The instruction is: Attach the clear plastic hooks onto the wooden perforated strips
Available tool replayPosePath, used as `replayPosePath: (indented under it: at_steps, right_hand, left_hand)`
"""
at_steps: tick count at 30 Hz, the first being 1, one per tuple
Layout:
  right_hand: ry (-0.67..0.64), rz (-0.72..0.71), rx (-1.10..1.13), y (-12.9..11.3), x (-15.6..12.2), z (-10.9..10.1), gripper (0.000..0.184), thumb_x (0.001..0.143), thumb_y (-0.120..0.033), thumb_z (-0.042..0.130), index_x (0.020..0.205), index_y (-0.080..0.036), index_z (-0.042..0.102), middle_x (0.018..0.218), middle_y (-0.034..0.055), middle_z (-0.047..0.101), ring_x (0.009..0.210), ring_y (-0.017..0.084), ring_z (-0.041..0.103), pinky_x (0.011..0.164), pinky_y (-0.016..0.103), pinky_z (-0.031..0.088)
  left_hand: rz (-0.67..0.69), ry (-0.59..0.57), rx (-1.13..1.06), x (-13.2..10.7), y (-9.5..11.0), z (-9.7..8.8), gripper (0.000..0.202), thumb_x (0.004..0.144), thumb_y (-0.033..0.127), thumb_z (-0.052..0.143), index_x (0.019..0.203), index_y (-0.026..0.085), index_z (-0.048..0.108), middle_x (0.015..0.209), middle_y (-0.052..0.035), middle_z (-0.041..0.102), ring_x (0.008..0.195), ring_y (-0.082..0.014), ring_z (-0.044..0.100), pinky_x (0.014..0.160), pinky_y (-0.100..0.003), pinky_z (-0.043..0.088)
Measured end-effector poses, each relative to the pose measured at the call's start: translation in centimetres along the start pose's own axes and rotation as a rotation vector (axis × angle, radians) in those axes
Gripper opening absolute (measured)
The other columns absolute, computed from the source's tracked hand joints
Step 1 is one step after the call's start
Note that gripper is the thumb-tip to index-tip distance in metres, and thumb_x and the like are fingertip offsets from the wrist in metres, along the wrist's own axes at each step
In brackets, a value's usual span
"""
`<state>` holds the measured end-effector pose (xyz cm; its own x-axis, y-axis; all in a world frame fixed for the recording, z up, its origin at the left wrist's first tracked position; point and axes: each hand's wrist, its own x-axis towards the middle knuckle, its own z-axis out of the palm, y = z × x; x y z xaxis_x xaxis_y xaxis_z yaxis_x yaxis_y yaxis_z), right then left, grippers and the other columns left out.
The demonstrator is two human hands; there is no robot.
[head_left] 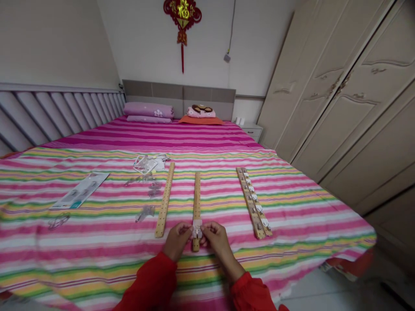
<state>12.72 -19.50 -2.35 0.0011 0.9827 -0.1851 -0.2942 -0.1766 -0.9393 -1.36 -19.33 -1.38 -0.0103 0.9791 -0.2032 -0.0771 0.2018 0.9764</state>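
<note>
Between my left hand (177,240) and my right hand (216,238), a small clear plastic hook (197,230) lies over the near part of a wooden strip with holes (197,194). The fingers of each hand are closed in a pinch, one at each side edge of the clear piece. Whether the piece touches the wood I cannot tell. To the left, a second wooden strip with holes (165,198) lies bare. On the right, a pair of wooden strips (250,203) lie side by side, with white and metal hooks along them.
Several small clear plastic pieces (154,188) lie left of the strips, with clear packets (147,164) behind. A flat package (81,190) and a wire-like piece (59,220) sit farther left on the striped bedcover (106,246). Folded bedding (149,110) rests by the headboard.
</note>
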Motion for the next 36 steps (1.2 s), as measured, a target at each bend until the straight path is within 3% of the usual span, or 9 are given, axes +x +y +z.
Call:
replayPosePath:
  at_steps: [10,18,36]
  right_hand:
    - [0.011,0.028,-0.04,1.3,-0.5,0.0,0.037,0.057,-0.049,0.073,0.064,-0.017,0.055,0.036,-0.0042,0.055,0.029,0.008,0.046,0.033,0.017,0.033]
    - [0.025,0.047,-0.049,1.5,-0.5,0.0,0.035,0.056,-0.046,0.073,0.062,-0.017,0.055,0.035,-0.0047,0.054,0.029,0.007,0.044,0.032,0.017,0.032]
    - [0.04,0.037,-0.034,2.2,-0.5,-0.1,0.038,0.057,-0.048,0.075,0.063,-0.017,0.054,0.039,-0.0034,0.057,0.03,0.008,0.047,0.031,0.017,0.034]
  left_hand:
    - [0.053,0.037,0.098,-0.2,-1.0,-0.2,0.028,0.055,0.04,0.069,0.065,0.015,0.06,0.058,-0.0007,0.062,0.056,-0.0142,0.057,0.054,-0.026,0.045]
    - [-0.002,0.033,0.089,0.0,-2.0,-0.3,0.03,0.054,0.041,0.069,0.066,0.015,0.059,0.059,-0.0003,0.061,0.057,-0.015,0.057,0.055,-0.028,0.047]
    - [0.047,0.044,0.155,0.1,-2.7,-0.3,0.023,0.06,0.039,0.062,0.062,0.018,0.054,0.052,0.0026,0.055,0.051,-0.0128,0.053,0.052,-0.025,0.04]
